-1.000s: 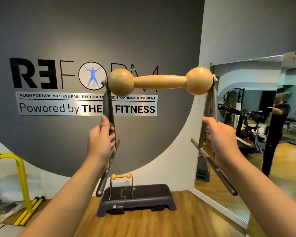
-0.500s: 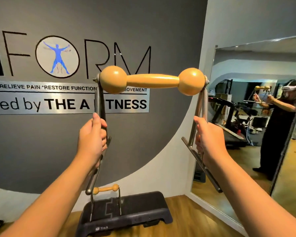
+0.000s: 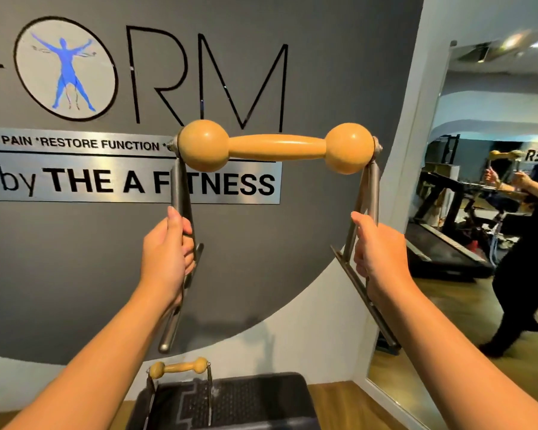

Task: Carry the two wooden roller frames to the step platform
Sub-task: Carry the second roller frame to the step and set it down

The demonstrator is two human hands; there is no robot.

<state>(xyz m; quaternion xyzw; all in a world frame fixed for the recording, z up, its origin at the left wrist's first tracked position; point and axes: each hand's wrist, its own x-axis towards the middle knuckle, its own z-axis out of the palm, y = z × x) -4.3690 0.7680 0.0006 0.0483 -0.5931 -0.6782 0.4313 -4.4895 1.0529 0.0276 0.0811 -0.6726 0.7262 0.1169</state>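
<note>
The step platform (image 3: pixel 230 401) now fills the bottom edge of the view, where a second ago it sat smaller and further off, so the person has walked up close to it. 1 roller frame (image 3: pixel 180 386) already stands upright on the platform's left half, near its back edge, wooden roller on top. The 2nd roller frame (image 3: pixel 275 147) is held up in front of the grey wall sign (image 3: pixel 131 169), roller level, metal legs slanting down toward the person. The left hand (image 3: pixel 168 259) is clenched around the left upright, the right hand (image 3: pixel 376 249) around the right upright. The grip and the frame's level look unchanged. Judging from this, the carry is nearly over: what remains is lowering this frame onto the bare right half of the platform, beside the 1st, without knocking it.
</note>
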